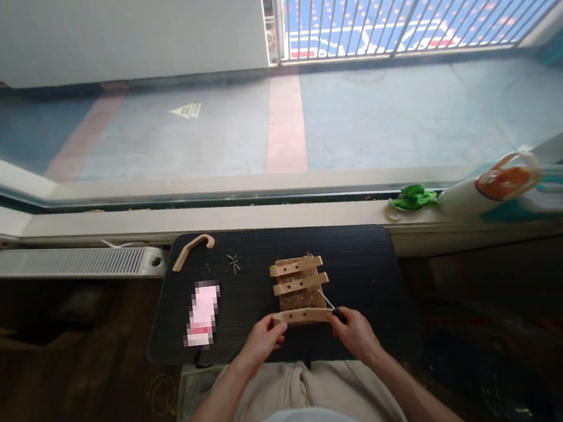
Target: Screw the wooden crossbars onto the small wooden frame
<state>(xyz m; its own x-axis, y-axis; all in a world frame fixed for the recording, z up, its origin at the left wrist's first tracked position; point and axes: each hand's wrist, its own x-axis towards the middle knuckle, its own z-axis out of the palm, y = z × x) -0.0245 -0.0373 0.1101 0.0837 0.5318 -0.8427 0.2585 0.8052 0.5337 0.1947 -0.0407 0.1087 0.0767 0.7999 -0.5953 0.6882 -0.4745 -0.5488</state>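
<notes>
A small wooden assembly (pixel 299 281) of pale slats on a brown board sits on a black lap table (pixel 357 263). My left hand (pixel 259 341) is closed on the left end of the nearest wooden slat (pixel 300 316). At the slat's right end my right hand (pixel 352 331) grips a small black-handled screwdriver (pixel 332 306), its thin shaft pointing up and left at the assembly.
A curved wooden piece (pixel 192 248) lies at the table's far left corner, with small screws (pixel 233 263) near it. A blurred pink rectangle (pixel 202 313) lies left of my hands. On the window ledge are a green cloth (pixel 413 197) and a white bottle (pixel 490 187).
</notes>
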